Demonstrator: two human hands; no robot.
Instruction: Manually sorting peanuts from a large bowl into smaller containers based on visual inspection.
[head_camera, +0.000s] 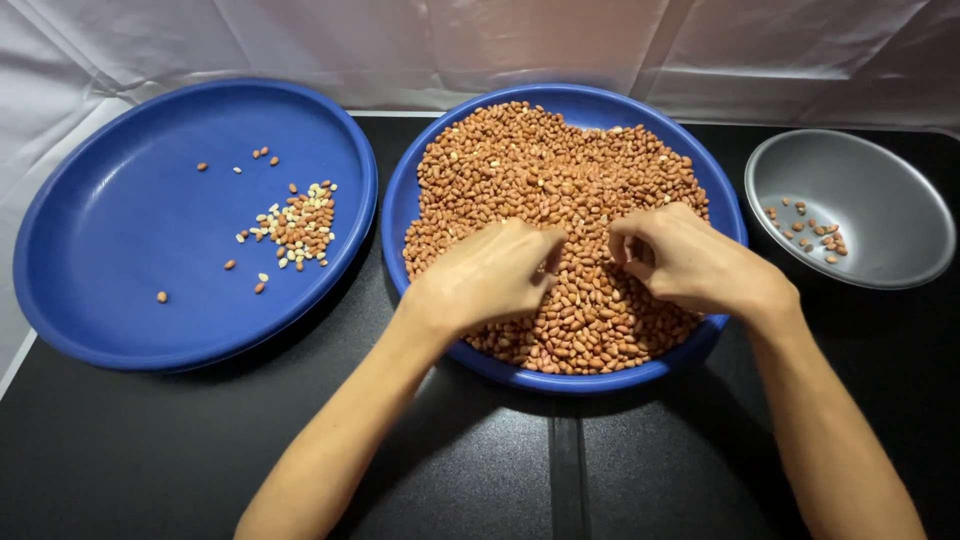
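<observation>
A blue round tray (640, 105) in the middle holds a thick layer of brown peanuts (540, 170). My left hand (490, 275) rests on the peanuts in the near half, fingers curled and pinched together. My right hand (685, 260) lies beside it on the same pile, fingers bent inward toward the left hand. Whether either hand has peanuts pinched between its fingers is hidden by the curled fingers.
A second blue tray (110, 260) at the left holds a small heap of pale and brown peanuts (297, 222) and a few strays. A grey metal bowl (880, 230) at the right holds several peanuts. Black tabletop (500, 470) in front; white cloth behind.
</observation>
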